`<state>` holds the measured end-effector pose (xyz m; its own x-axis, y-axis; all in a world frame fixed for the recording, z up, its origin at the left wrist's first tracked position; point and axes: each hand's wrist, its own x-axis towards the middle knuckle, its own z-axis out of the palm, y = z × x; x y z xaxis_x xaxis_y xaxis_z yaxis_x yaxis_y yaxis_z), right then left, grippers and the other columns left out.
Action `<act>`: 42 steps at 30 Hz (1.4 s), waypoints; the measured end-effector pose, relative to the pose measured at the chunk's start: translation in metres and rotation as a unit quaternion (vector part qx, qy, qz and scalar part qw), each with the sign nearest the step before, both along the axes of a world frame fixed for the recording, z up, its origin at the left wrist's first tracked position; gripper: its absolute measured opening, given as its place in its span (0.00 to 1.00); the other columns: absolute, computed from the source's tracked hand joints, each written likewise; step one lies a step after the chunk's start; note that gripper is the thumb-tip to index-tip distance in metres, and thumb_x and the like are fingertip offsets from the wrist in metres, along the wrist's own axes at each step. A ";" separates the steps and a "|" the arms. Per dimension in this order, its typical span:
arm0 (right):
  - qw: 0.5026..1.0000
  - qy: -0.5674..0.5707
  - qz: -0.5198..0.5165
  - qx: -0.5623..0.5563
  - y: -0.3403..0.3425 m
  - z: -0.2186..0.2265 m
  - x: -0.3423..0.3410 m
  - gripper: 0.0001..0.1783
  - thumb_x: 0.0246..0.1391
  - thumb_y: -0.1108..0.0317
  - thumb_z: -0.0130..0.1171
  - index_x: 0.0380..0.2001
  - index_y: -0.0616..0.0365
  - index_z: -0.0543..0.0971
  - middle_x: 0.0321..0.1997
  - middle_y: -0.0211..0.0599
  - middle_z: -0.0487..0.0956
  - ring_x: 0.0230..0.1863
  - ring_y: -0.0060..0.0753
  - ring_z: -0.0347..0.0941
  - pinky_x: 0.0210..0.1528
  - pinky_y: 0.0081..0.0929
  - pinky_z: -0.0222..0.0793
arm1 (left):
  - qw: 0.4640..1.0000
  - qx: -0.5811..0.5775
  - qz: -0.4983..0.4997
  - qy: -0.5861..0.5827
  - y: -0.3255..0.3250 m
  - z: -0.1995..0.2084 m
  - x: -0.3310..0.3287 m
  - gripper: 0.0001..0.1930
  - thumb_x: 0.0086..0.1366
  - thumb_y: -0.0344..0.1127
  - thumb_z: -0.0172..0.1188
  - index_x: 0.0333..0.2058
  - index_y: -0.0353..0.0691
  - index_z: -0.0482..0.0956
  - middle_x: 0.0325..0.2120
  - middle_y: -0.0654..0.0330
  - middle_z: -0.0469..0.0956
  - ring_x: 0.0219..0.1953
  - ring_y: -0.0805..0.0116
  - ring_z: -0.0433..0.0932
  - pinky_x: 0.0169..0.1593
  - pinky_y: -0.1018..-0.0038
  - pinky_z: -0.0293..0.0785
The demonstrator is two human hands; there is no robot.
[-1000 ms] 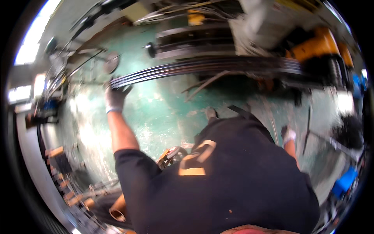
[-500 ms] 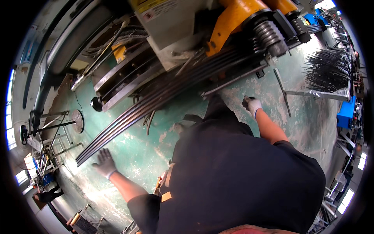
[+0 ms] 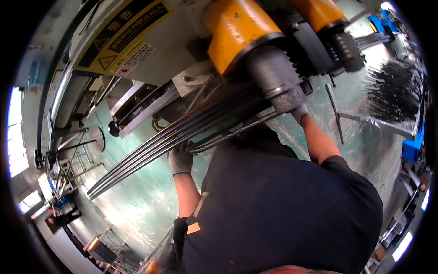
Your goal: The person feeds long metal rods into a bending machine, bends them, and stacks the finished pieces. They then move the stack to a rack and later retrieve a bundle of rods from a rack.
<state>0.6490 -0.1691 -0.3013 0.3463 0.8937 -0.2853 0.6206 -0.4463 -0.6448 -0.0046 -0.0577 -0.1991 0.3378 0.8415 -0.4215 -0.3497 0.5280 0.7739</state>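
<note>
Several long, dark metal rods (image 3: 137,162) run side by side from the lower left up under the machine. My left hand (image 3: 181,160), in a light knit glove, is at the near edge of the rods, about midway along their exposed length. Its fingers point up against them, their tips in shadow. Beside that hand ends a ribbed metal bar (image 3: 237,131), slanting up to the right. My right hand (image 3: 299,113), also gloved, reaches behind a grey cylindrical machine part (image 3: 273,75); its fingers are hidden there.
A big machine with a grey housing (image 3: 159,50) and orange arms (image 3: 239,32) fills the top. Right of it, a metal frame (image 3: 378,122) holds a bundle of thin dark rods (image 3: 394,91). A round-based stand (image 3: 97,139) is at the left on the worn green floor (image 3: 132,205).
My left hand has moved up and right, from near the rods' free end to their middle. The right hand has gone behind the machine part. The orange arm appears lower and farther left.
</note>
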 end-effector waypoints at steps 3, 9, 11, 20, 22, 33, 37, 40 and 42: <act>0.948 0.191 -0.247 -0.063 -0.012 0.034 -0.036 0.24 0.67 0.49 0.63 0.43 0.63 0.87 0.33 0.42 0.88 0.35 0.36 0.84 0.43 0.36 0.77 | 0.965 0.112 -0.057 0.229 0.013 -0.004 -0.018 0.20 0.79 0.39 0.44 0.61 0.34 0.71 0.67 0.44 0.72 0.65 0.48 0.73 0.66 0.52 0.72; 0.941 0.127 -0.271 -0.159 -0.124 0.070 -0.097 0.27 0.66 0.46 0.63 0.35 0.65 0.88 0.33 0.45 0.89 0.36 0.42 0.85 0.47 0.39 0.78 | 0.995 0.006 -0.062 0.078 0.032 0.005 -0.001 0.22 0.83 0.46 0.40 0.62 0.38 0.74 0.63 0.50 0.75 0.62 0.47 0.74 0.67 0.48 0.71; 0.928 0.119 -0.292 -0.197 -0.149 0.101 -0.122 0.23 0.68 0.54 0.64 0.38 0.69 0.88 0.35 0.42 0.89 0.36 0.33 0.83 0.45 0.35 0.77 | 0.982 -0.181 0.031 0.043 0.026 0.010 0.025 0.21 0.84 0.46 0.40 0.61 0.41 0.75 0.62 0.53 0.76 0.63 0.49 0.73 0.68 0.49 0.70; 0.930 0.132 -0.342 -0.019 -0.145 0.143 -0.103 0.23 0.65 0.52 0.63 0.41 0.66 0.89 0.36 0.48 0.90 0.38 0.40 0.87 0.48 0.35 0.79 | 0.952 -0.235 0.001 -0.197 0.010 -0.043 0.023 0.23 0.81 0.46 0.46 0.66 0.42 0.70 0.70 0.53 0.68 0.72 0.50 0.64 0.75 0.53 0.61; 0.942 0.108 -0.316 0.025 -0.099 0.178 -0.095 0.20 0.65 0.54 0.64 0.41 0.64 0.89 0.36 0.46 0.90 0.38 0.40 0.86 0.48 0.36 0.79 | 0.989 -0.112 -0.025 -0.096 0.022 -0.028 0.012 0.25 0.81 0.48 0.46 0.68 0.42 0.68 0.72 0.53 0.65 0.74 0.51 0.62 0.77 0.53 0.58; 0.776 0.349 -0.352 0.391 0.055 0.333 -0.073 0.32 0.70 0.46 0.65 0.58 0.67 0.82 0.49 0.39 0.86 0.48 0.32 0.79 0.55 0.33 0.75 | 0.929 0.043 0.242 -0.276 0.042 0.156 0.047 0.23 0.79 0.41 0.48 0.67 0.39 0.71 0.72 0.55 0.69 0.72 0.60 0.69 0.78 0.61 0.60; 0.736 0.432 -0.313 0.416 0.092 0.331 -0.063 0.34 0.72 0.44 0.63 0.59 0.70 0.81 0.54 0.40 0.85 0.54 0.31 0.76 0.63 0.32 0.70 | 0.910 0.163 0.325 -0.200 0.012 0.232 0.083 0.26 0.79 0.38 0.47 0.68 0.26 0.70 0.71 0.40 0.69 0.73 0.48 0.67 0.80 0.54 0.56; 0.742 0.430 -0.318 0.405 0.106 0.328 -0.055 0.38 0.69 0.42 0.65 0.61 0.71 0.80 0.56 0.42 0.85 0.56 0.32 0.77 0.64 0.33 0.69 | 0.896 0.196 0.315 -0.246 0.004 0.273 0.092 0.30 0.80 0.46 0.50 0.69 0.26 0.71 0.68 0.40 0.73 0.71 0.48 0.71 0.78 0.55 0.62; 0.718 0.465 -0.310 0.414 0.121 0.316 -0.047 0.38 0.67 0.44 0.69 0.62 0.71 0.79 0.58 0.43 0.85 0.57 0.33 0.78 0.64 0.34 0.70 | 0.884 0.246 0.326 -0.229 0.005 0.309 0.101 0.31 0.80 0.48 0.52 0.68 0.26 0.72 0.65 0.40 0.75 0.68 0.48 0.74 0.75 0.55 0.66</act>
<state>0.6019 -0.0476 0.0142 0.7545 0.6469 -0.1111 -0.4039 0.3241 -0.8555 0.0969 -0.0525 0.1100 -0.2463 0.9634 0.1055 -0.7908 -0.2627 0.5528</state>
